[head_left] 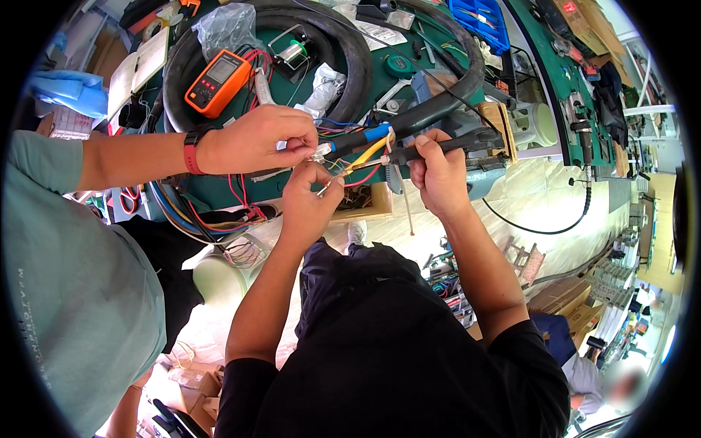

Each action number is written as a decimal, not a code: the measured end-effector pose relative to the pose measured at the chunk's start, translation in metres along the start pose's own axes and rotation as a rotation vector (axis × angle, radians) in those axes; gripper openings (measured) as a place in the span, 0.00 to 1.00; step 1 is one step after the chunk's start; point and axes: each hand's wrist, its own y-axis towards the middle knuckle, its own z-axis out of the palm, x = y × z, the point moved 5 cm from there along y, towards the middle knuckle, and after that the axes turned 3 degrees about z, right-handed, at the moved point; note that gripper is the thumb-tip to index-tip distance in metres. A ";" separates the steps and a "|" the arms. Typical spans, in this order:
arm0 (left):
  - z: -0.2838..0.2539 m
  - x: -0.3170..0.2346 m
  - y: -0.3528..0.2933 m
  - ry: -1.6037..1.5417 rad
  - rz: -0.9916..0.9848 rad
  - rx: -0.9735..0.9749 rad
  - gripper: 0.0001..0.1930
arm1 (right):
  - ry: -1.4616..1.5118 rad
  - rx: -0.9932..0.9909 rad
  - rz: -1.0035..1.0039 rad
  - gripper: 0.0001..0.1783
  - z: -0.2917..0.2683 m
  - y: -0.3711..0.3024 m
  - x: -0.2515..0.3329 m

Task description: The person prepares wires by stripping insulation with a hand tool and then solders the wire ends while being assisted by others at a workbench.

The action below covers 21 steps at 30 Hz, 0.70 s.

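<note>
My right hand [442, 175] is closed around a black-handled tool [473, 141] with a slim metal front end pointing left at the wires; its exact kind is unclear. My left hand [312, 196] pinches a thin silvery strand or wire near the bared wire ends. Yellow wires [374, 152] and a red wire run out of a thick black cable [427, 113] banded with blue tape [377, 133]. From the left, a co-worker's hand [255, 139] with a red-strapped watch reaches in, touching my left fingers and holding a small clear piece [321, 150] by the wires.
On the green bench lie an orange multimeter [217, 83], a solder spool on a stand [293, 52], a green tape measure [398, 66] and a coiled thick cable [358, 66]. A blue parts tray [478, 22] stands at the back. A wooden drawer [380, 201] shows below the wires.
</note>
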 end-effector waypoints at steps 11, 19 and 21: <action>0.001 0.000 0.000 -0.007 0.002 0.020 0.10 | -0.004 0.002 0.000 0.09 -0.001 0.001 -0.002; 0.001 -0.001 0.001 0.004 0.001 0.020 0.10 | -0.013 0.004 0.002 0.08 0.000 0.001 -0.003; 0.001 -0.002 0.001 0.007 0.007 0.020 0.10 | -0.010 0.001 0.002 0.08 0.000 0.001 -0.004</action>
